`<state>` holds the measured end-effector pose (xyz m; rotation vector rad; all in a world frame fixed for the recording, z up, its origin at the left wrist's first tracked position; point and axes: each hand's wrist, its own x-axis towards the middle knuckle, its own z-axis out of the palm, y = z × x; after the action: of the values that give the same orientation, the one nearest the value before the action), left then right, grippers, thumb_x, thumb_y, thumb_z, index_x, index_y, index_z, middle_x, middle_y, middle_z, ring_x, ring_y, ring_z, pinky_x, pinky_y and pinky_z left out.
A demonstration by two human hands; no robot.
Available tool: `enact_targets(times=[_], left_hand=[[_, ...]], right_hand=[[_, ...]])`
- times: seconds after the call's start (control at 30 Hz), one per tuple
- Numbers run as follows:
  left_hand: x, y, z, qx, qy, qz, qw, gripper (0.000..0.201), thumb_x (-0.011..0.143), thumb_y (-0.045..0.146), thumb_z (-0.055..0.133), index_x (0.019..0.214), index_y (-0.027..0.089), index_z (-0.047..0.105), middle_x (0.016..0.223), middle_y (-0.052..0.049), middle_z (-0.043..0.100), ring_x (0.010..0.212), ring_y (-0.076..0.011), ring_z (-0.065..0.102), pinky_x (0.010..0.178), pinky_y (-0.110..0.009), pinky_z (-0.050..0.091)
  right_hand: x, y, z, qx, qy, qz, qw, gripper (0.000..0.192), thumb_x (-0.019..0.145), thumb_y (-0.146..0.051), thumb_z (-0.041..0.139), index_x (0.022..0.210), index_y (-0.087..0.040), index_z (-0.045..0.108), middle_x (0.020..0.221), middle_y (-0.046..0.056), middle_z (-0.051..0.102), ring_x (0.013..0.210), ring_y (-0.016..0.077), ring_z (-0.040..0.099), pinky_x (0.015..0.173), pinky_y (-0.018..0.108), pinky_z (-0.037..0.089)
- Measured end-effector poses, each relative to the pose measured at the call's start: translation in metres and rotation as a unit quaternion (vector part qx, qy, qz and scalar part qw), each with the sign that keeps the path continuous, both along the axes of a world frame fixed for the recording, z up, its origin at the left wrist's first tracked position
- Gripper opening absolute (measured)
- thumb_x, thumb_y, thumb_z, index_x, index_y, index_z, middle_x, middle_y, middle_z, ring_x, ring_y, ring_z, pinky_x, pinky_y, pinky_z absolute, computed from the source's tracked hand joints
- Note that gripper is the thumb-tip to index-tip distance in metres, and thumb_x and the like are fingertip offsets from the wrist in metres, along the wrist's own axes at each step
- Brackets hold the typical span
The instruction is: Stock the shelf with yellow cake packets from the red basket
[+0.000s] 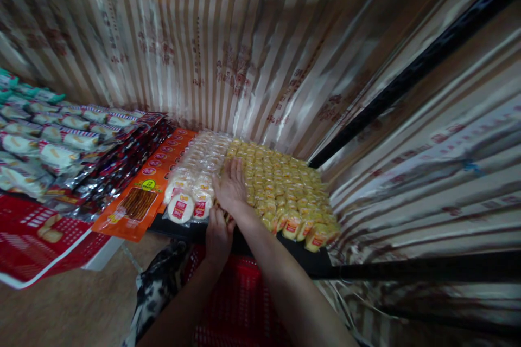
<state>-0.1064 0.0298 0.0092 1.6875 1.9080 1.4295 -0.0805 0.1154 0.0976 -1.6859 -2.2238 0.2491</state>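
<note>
- Yellow snack packets (285, 184) already fill the shelf (309, 263) in rows.
- Right hand (231, 187) lies flat, open, on them.
- Left hand (218, 236) touches the front row; its grip is hidden.

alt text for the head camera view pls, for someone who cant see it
Two bare hands work at the front edge of a shelf of snack packs: the right hand lies flat between white round packs and yellow packs, the left hand just below it. A red basket sits underneath, striped curtains behind.
</note>
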Motion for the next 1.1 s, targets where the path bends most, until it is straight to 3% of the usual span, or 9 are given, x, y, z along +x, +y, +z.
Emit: enact_targets(times=[0.2,0.4,0.53,0.63,0.7,0.8,0.93,1.1], left_hand=[[-0.006,0.002,0.007,-0.034,-0.015,-0.01,0.999,0.005,0.083,0.02,0.042,0.085,0.02,0.047,0.082,-0.003,0.051,0.073,-0.0171,0.055,0.062,-0.029,0.048],[-0.005,0.002,0.007,-0.024,-0.024,-0.004,0.999,0.007,0.084,0.023,0.042,0.084,0.02,0.048,0.083,-0.002,0.05,0.073,-0.0168,0.055,0.062,-0.029,0.047],[-0.006,0.002,0.006,-0.011,-0.012,-0.007,1.0,0.01,0.085,0.028,0.046,0.078,0.021,0.047,0.078,0.0,0.049,0.068,-0.0157,0.053,0.061,-0.027,0.047],[-0.007,0.002,0.004,-0.004,0.002,-0.019,1.0,0.012,0.084,0.027,0.049,0.075,0.021,0.049,0.079,-0.001,0.05,0.069,-0.0155,0.054,0.063,-0.027,0.048],[-0.007,0.002,0.002,-0.003,0.009,-0.023,1.0,0.012,0.084,0.025,0.049,0.073,0.02,0.05,0.08,-0.002,0.051,0.071,-0.0155,0.055,0.065,-0.027,0.048],[-0.006,0.0,-0.001,-0.003,0.023,-0.023,0.999,0.013,0.085,0.024,0.049,0.073,0.02,0.051,0.08,-0.002,0.052,0.073,-0.0152,0.056,0.065,-0.026,0.048],[-0.006,-0.002,-0.001,0.015,0.038,-0.029,0.999,0.014,0.087,0.024,0.047,0.074,0.02,0.051,0.078,-0.002,0.052,0.073,-0.0155,0.056,0.065,-0.026,0.048],[-0.007,-0.003,0.0,0.038,0.047,-0.04,0.997,0.011,0.087,0.025,0.047,0.079,0.019,0.052,0.077,-0.002,0.051,0.068,-0.0143,0.055,0.064,-0.026,0.048]], right_hand=[[-0.015,0.018,-0.011,-0.057,-0.033,0.0,0.998,0.067,0.094,-0.045,0.02,0.142,0.0,0.021,0.152,0.018,0.012,0.142,0.0248,0.003,0.113,0.043,0.004],[-0.007,0.018,-0.012,-0.05,-0.028,0.004,0.998,0.067,0.093,-0.048,0.019,0.143,-0.002,0.019,0.152,0.015,0.012,0.142,0.0237,0.002,0.113,0.044,0.007],[0.007,0.019,0.0,-0.037,-0.001,0.041,0.998,0.062,0.094,-0.045,0.019,0.143,-0.007,0.023,0.152,0.013,0.017,0.141,0.0225,0.009,0.113,0.043,0.015],[0.039,0.003,0.015,0.085,0.054,0.093,0.991,0.053,0.093,-0.042,0.031,0.137,-0.015,0.037,0.145,0.009,0.037,0.137,0.0203,0.024,0.11,0.039,0.026],[0.069,-0.017,0.022,0.177,0.1,0.033,0.979,0.04,0.091,-0.039,0.037,0.119,-0.017,0.055,0.123,0.01,0.057,0.122,0.0205,0.044,0.103,0.038,0.036],[0.111,-0.057,0.019,0.239,0.092,-0.012,0.967,0.024,0.089,-0.033,0.045,0.096,-0.02,0.063,0.098,0.008,0.063,0.101,0.0212,0.053,0.092,0.038,0.043],[0.131,-0.095,0.002,0.237,0.031,0.017,0.971,0.016,0.087,-0.031,0.052,0.094,-0.024,0.064,0.095,0.006,0.063,0.104,0.0238,0.05,0.093,0.041,0.042],[0.113,-0.093,-0.004,0.208,-0.044,0.012,0.977,0.027,0.084,-0.03,0.056,0.109,-0.022,0.062,0.098,0.008,0.062,0.107,0.0266,0.046,0.094,0.042,0.041]])
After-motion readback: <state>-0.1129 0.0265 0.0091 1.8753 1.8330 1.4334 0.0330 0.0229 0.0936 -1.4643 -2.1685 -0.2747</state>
